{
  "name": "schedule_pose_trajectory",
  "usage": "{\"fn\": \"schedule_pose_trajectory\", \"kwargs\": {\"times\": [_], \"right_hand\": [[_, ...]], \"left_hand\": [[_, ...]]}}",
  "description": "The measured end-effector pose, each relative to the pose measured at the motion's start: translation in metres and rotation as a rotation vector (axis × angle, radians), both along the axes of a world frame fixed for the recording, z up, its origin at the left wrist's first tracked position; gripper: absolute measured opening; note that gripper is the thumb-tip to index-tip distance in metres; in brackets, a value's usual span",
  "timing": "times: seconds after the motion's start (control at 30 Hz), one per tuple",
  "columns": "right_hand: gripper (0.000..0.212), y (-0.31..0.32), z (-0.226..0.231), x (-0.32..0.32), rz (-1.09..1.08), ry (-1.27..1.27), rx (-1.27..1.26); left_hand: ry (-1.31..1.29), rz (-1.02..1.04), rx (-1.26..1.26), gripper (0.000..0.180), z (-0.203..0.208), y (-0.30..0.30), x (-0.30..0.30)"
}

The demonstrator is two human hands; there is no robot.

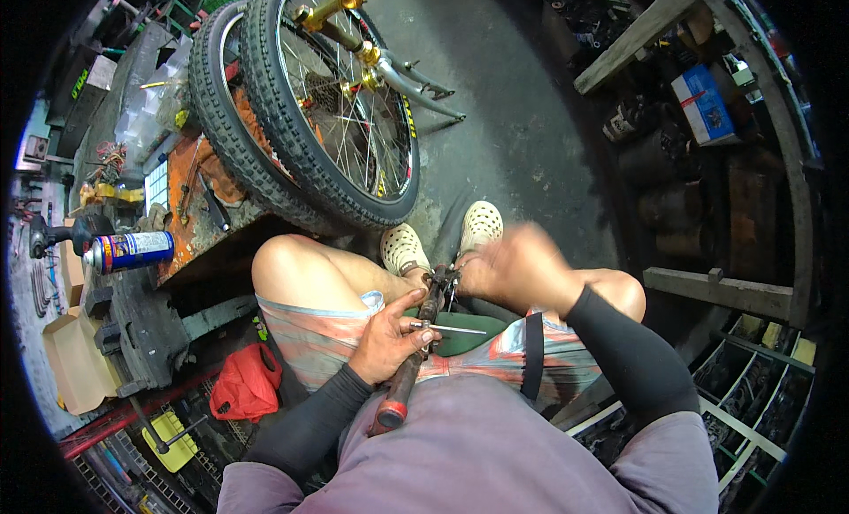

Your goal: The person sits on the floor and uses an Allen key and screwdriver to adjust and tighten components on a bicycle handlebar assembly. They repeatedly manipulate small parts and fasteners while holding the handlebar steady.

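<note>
Between my knees a bicycle handlebar [404, 386] slants away from me, its near grip dark and ringed in red at the end. Dark metal fittings [438, 284] sit on its far part. My left hand [387, 337] is closed at the middle of the bar, thumb and forefinger to either side of a thin silver rod [460, 329] that sticks out to the right across it. Whether the rod is fixed to the bar I cannot tell. Smeared by motion, my right hand [526, 271] is above my right shin, just right of the fittings; its fingers are unclear.
Two bicycle wheels [332, 116] lean at a cluttered bench, beside a fork with gold parts [354, 45]. A blue spray can [133, 251] lies near the bench's edge. A red bag [248, 383] is low on the left. Wooden shelving [725, 289] with dark parts lines the right.
</note>
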State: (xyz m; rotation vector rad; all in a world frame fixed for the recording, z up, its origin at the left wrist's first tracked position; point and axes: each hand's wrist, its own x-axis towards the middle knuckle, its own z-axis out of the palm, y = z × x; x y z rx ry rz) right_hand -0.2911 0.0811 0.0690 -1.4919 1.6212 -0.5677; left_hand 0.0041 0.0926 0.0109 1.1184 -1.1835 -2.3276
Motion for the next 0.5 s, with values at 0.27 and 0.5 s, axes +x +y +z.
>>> {"fn": "schedule_pose_trajectory", "kwargs": {"times": [0.27,0.5], "right_hand": [[0.025,0.015,0.011,-0.024,-0.38,-0.103,0.079],[0.027,0.077,-0.011,0.017,-0.237,-0.362,0.183]], "left_hand": [[0.014,0.05,0.013,0.045,-0.015,0.008,0.009],[-0.155,-0.025,-0.02,0.033,0.005,-0.008,-0.001]]}}
